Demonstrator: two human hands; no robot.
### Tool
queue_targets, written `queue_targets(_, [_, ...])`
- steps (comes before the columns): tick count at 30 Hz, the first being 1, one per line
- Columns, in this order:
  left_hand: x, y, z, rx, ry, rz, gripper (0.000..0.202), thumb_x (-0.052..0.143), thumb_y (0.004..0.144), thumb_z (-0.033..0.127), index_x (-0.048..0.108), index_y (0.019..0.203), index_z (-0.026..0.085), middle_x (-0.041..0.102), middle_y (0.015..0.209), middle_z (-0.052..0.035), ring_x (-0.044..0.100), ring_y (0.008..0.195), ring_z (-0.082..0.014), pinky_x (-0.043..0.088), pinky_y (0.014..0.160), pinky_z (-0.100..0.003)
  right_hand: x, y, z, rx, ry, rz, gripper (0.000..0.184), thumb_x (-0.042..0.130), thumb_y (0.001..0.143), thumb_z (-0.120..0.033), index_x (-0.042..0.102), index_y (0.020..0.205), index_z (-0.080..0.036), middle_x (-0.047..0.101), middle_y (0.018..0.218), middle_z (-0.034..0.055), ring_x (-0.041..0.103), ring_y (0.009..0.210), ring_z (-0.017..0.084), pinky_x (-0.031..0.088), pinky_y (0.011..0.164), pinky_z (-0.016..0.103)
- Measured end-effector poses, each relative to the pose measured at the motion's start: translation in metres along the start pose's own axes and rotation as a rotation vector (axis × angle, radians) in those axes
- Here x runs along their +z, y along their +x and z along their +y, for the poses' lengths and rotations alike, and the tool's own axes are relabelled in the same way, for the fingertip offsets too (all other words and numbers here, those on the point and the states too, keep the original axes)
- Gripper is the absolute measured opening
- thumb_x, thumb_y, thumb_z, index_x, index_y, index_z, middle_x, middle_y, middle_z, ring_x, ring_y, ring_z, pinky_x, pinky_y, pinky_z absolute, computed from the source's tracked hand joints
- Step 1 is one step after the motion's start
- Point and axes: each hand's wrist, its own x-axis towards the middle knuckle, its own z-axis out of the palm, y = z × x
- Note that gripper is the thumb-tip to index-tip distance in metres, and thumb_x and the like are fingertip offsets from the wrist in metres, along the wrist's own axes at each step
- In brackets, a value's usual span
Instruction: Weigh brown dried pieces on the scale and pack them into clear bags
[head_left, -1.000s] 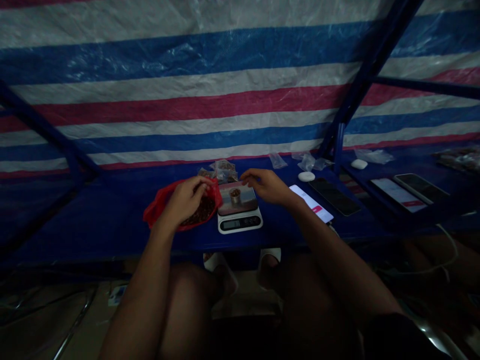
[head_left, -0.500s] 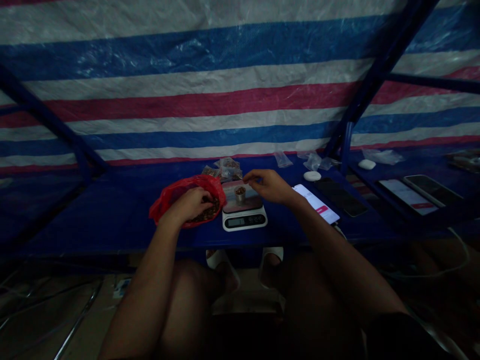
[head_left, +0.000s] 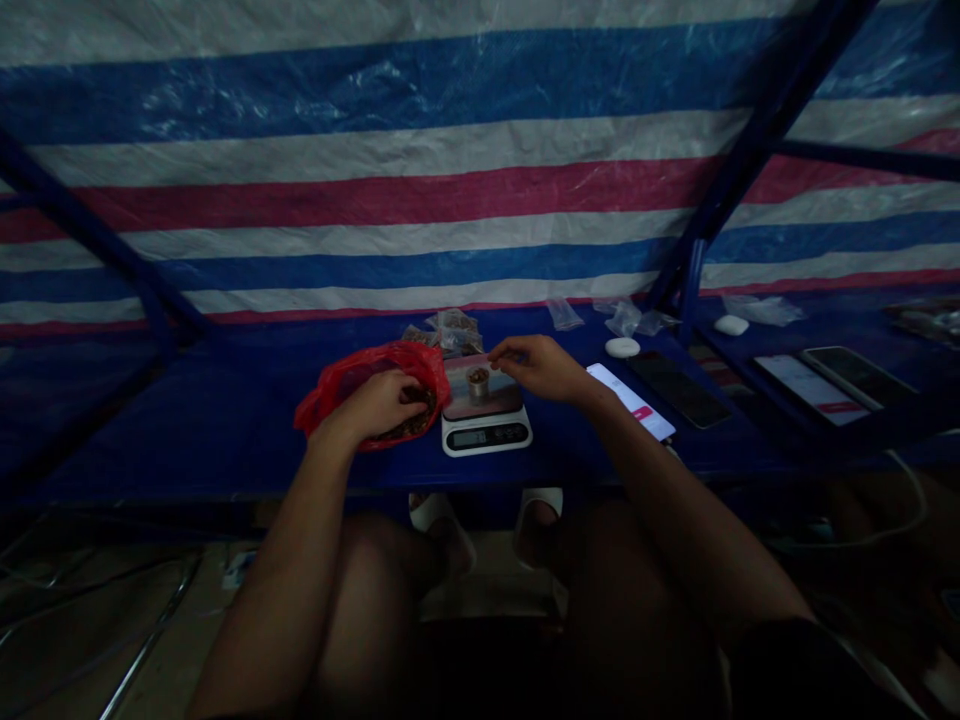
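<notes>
A red plastic bag (head_left: 319, 400) lies wide-mouthed on the blue surface, with small brown pieces (head_left: 409, 428) inside; their kind is too dark to tell. My left hand (head_left: 386, 402) reaches into it, fingers curled down among the pieces and fingertips partly hidden. Beside the bag is a white kitchen scale (head_left: 487, 437) with a dark display; its digits are unreadable. On its metal plate stands a small round cup (head_left: 478, 387) filled with similar brown pieces. My right hand (head_left: 544, 368) hovers just right of the cup, thumb and forefinger slightly apart, with nothing visible between them.
Clear bags of brown pieces (head_left: 454, 330) lie behind the scale. To the right are clear plastic bags (head_left: 622, 318), a white rounded case (head_left: 622, 347), a lit phone (head_left: 630, 400) and a dark phone (head_left: 679, 388). Blue metal posts (head_left: 690, 290) and a striped sheet (head_left: 420, 200) stand behind.
The whole view has shifted slightly. My left hand stays in the red bag and my right hand stays beside the cup, with barely any movement.
</notes>
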Motion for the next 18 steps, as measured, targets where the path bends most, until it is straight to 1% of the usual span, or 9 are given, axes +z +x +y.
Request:
queue_targets(2, [0.003, 0.001, -0.002, 0.013, -0.005, 0.004, 0.027, 0.066, 0.082, 0.033, 0.080, 0.103, 0.023, 0.080, 0.109, -0.0071, 0.073, 0.097, -0.0254, 0.056, 0.087, -0.032, -0.001, -0.001, -0.001, 0.003, -0.004, 0.000, 0.023, 0.059, 0.090, -0.017, 0.079, 0.102, -0.017, 0.079, 0.102, 0.0084, 0.072, 0.092, 0.021, 0.054, 0.086, 0.034])
queue_targets(6, [0.006, 0.003, -0.005, 0.008, -0.045, 0.012, 0.021, 0.062, 0.079, 0.024, 0.080, 0.090, 0.024, 0.081, 0.097, -0.0060, 0.075, 0.087, -0.0245, 0.056, 0.080, -0.031, 0.000, -0.001, 0.001, 0.010, 0.003, 0.011, 0.022, 0.060, 0.090, -0.017, 0.078, 0.102, -0.016, 0.079, 0.099, 0.0082, 0.072, 0.090, 0.021, 0.054, 0.084, 0.033])
queue_targets(10, [0.000, -0.002, -0.002, -0.044, -0.092, 0.066, 0.019, 0.062, 0.076, 0.022, 0.079, 0.085, 0.022, 0.081, 0.092, -0.0067, 0.075, 0.082, -0.0246, 0.057, 0.075, -0.032, 0.000, 0.000, 0.002, 0.009, -0.001, 0.016, 0.020, 0.061, 0.091, -0.018, 0.078, 0.102, -0.016, 0.079, 0.099, 0.0074, 0.072, 0.089, 0.020, 0.054, 0.082, 0.032])
queue_targets(12, [-0.005, -0.006, 0.002, -0.034, -0.123, 0.105, 0.019, 0.062, 0.077, 0.023, 0.079, 0.085, 0.021, 0.081, 0.094, -0.0071, 0.075, 0.084, -0.0249, 0.058, 0.078, -0.033, -0.001, 0.000, 0.002, 0.008, 0.000, 0.023, 0.020, 0.060, 0.092, -0.018, 0.077, 0.102, -0.017, 0.079, 0.100, 0.0073, 0.072, 0.090, 0.020, 0.053, 0.082, 0.031])
queue_targets(14, [-0.010, -0.010, 0.009, -0.001, -0.181, 0.151, 0.018, 0.064, 0.080, 0.028, 0.079, 0.086, 0.021, 0.081, 0.096, -0.0074, 0.075, 0.088, -0.0252, 0.058, 0.082, -0.035, -0.002, 0.000, 0.003, 0.011, 0.013, 0.022, 0.020, 0.060, 0.093, -0.018, 0.077, 0.102, -0.017, 0.079, 0.101, 0.0075, 0.072, 0.092, 0.020, 0.054, 0.083, 0.031])
queue_targets(16, [-0.013, -0.012, 0.018, 0.030, -0.293, 0.185, 0.020, 0.066, 0.082, 0.034, 0.079, 0.086, 0.020, 0.081, 0.097, -0.0072, 0.074, 0.090, -0.0249, 0.058, 0.086, -0.036, -0.002, 0.000, 0.003, 0.020, 0.030, 0.013, 0.020, 0.059, 0.093, -0.018, 0.077, 0.102, -0.016, 0.079, 0.102, 0.0080, 0.073, 0.093, 0.020, 0.054, 0.083, 0.032])
queue_targets(18, [-0.014, -0.012, 0.031, 0.054, -0.419, 0.202, 0.020, 0.068, 0.083, 0.036, 0.079, 0.088, 0.020, 0.080, 0.096, -0.0068, 0.074, 0.091, -0.0241, 0.058, 0.088, -0.037, -0.003, 0.000, 0.003, 0.028, 0.038, 0.006, 0.019, 0.059, 0.093, -0.018, 0.076, 0.102, -0.016, 0.079, 0.102, 0.0083, 0.073, 0.093, 0.020, 0.054, 0.083, 0.032])
